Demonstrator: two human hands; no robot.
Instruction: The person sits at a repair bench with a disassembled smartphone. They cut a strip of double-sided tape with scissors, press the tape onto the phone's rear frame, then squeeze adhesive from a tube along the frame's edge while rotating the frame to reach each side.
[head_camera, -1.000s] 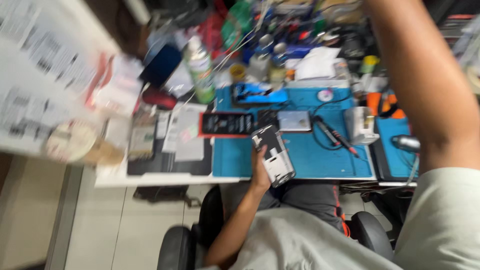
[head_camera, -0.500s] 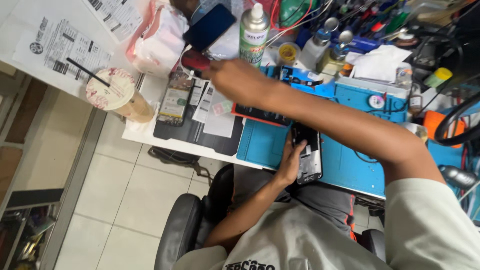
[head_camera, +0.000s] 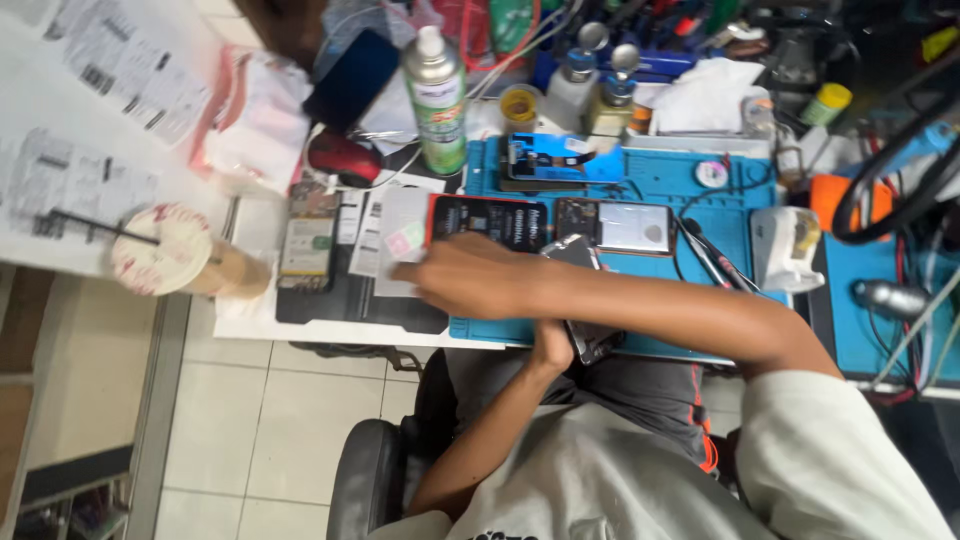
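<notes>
Pulling back from the far reach at 11 o'clock by the spray can (head_camera: 437, 95), right hand (head_camera: 470, 275) now low over the paper slips (head_camera: 400, 235), at 9 o'clock of the blue mat (head_camera: 660, 185). Too blurred to tell whether anything got grabbed. Left hand (head_camera: 553, 347) still clamped round the opened phone (head_camera: 572, 252) at the mat's 6 o'clock edge, above the lap. Phone barely shifted, so probably back to working on it.

Glossy metal spray can (head_camera: 437, 100), matt blue rubbery mat (head_camera: 660, 185), paper sheets (head_camera: 120, 70), glossy floor tiles (head_camera: 270, 430)
</notes>
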